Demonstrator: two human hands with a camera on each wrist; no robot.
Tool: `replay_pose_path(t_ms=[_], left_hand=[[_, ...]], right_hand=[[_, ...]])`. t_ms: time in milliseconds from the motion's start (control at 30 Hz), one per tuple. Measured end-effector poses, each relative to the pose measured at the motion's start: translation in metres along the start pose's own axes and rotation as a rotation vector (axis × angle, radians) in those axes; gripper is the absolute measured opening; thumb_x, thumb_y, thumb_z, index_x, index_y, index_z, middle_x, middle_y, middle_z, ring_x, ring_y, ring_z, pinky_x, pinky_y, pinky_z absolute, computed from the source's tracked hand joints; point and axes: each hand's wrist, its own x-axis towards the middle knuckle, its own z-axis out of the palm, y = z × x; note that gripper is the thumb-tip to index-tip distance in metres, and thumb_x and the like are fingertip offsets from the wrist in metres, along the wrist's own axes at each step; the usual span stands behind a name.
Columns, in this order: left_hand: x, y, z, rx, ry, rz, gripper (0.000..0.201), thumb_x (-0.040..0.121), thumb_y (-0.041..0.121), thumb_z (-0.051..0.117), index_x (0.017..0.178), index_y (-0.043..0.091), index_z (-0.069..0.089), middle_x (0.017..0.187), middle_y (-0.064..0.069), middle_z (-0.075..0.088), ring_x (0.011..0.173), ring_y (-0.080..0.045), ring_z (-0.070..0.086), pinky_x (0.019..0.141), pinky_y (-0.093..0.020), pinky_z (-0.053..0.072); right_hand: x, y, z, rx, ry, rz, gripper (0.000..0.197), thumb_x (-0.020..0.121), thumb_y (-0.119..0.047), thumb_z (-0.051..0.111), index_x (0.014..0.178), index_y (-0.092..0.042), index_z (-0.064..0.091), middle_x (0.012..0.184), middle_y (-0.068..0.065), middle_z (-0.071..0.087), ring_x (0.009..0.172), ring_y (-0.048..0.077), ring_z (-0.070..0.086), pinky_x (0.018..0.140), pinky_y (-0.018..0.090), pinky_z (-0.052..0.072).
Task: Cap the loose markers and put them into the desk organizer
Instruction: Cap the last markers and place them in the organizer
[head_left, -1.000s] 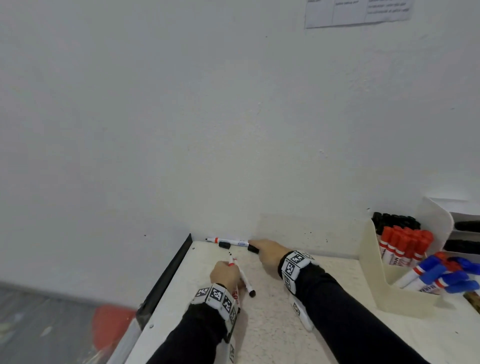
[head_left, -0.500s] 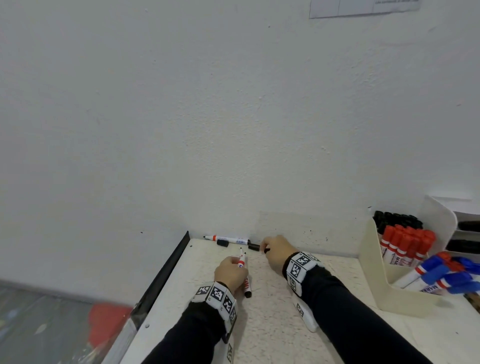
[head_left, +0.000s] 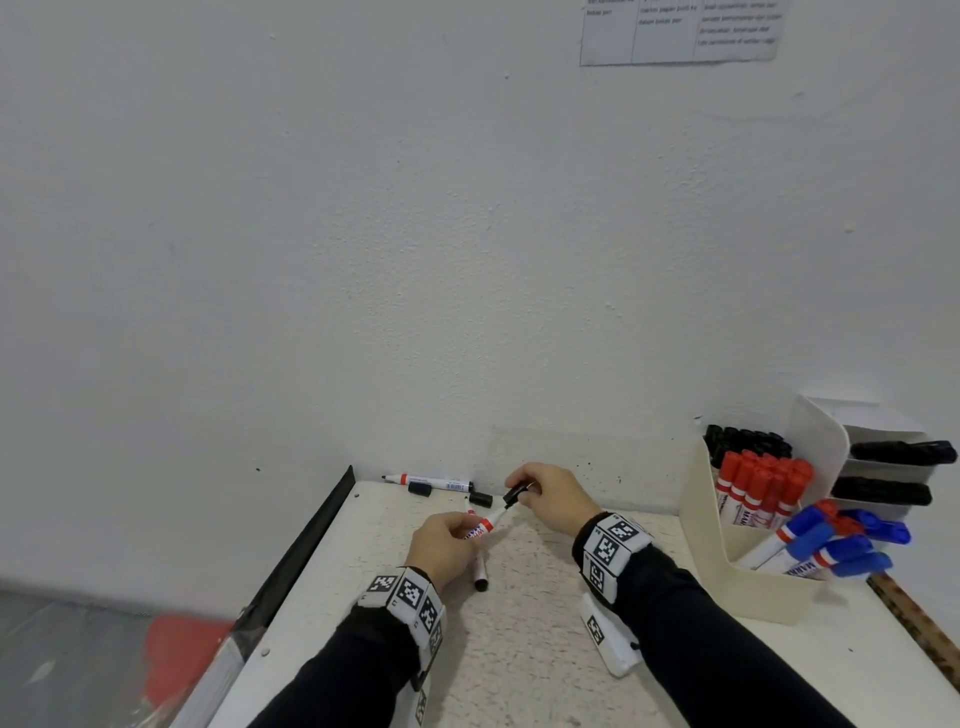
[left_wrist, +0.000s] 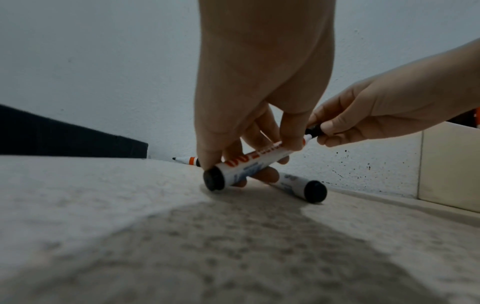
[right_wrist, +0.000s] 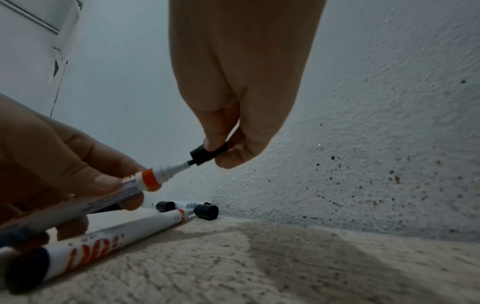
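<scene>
Speckled and pale, the worktop (head_left: 519, 649) ran from our sleeves up to a white wall, and we were working near its far left corner.

Nearest us, our left hand (head_left: 441, 545) had its grip curled round the barrel of an uncapped marker (head_left: 485, 525), which was tilted so the nib pointed up and to our right. Under that hand a second marker (right_wrist: 103, 236) lay flat on the worktop. Just beyond, our right hand (head_left: 553, 496) pinched a black cap (right_wrist: 207, 154) between thumb and fingertips, its open mouth at the nib and the tip just entering it, as the right wrist view showed.

We judged the step in hand to be the capping of this first marker: cap and nib had met but the cap was not seated. The next move called for keeping the two in line and pressing them together along the barrel until the cap closed over the orange band; a skewed push could mash the nib or let the cap slip.

Farther back, against the wall, a third uncapped marker (head_left: 431, 481) lay with two loose caps (head_left: 480, 499) beside it, all waiting. Far to our right stood the desk organizer (head_left: 748, 582), already holding red, blue and black markers, well apart from our hands.
</scene>
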Motion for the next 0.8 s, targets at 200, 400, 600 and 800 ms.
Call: replay_pose_path(t_ms=[200,400,600,800], left_hand=[[-0.012,0.014,-0.002,-0.023,-0.044,0.147,0.021,0.091,0.018,0.057,0.110,0.019,0.066,0.087,0.008,0.063,0.076,-0.002,0.054,0.057,-0.010,0.040],[-0.023,0.023,-0.003,0.111,0.086,0.349,0.016,0.077,0.020,0.073,0.088,0.020,0.061,0.090,0.000,0.062,0.072,-0.008,0.053,0.060,-0.011,0.041],[-0.032,0.036,0.007,0.189,0.060,0.478,0.024,0.096,0.025,0.048,0.087,0.012,0.067,0.070,-0.004,0.061,0.056,-0.009,0.047,0.057,-0.024,0.042],[-0.042,0.055,0.008,-0.323,-0.316,0.124,0.031,0.099,0.033,0.039,0.089,0.012,0.059,0.062,0.005,0.043,0.035,-0.005,0.027,0.036,-0.014,0.020]], right_hand=[[-0.012,-0.005,-0.003,0.100,-0.069,0.044,0.013,0.094,-0.015,0.049,0.094,-0.012,0.062,0.076,0.000,0.057,0.060,0.008,0.051,0.060,0.016,0.044],[-0.019,-0.010,-0.009,0.088,0.076,0.149,0.049,0.096,-0.046,0.038,0.055,-0.018,0.033,0.052,-0.003,0.031,0.046,0.014,0.030,0.051,0.027,0.026],[-0.025,-0.017,-0.017,0.239,0.181,0.148,0.044,0.095,-0.033,0.039,0.055,-0.018,0.030,0.053,-0.003,0.027,0.048,0.015,0.025,0.052,0.027,0.022],[-0.035,-0.023,-0.029,0.228,0.157,0.068,0.044,0.097,-0.035,0.037,0.057,-0.018,0.031,0.054,-0.003,0.027,0.049,0.014,0.026,0.052,0.028,0.023]])
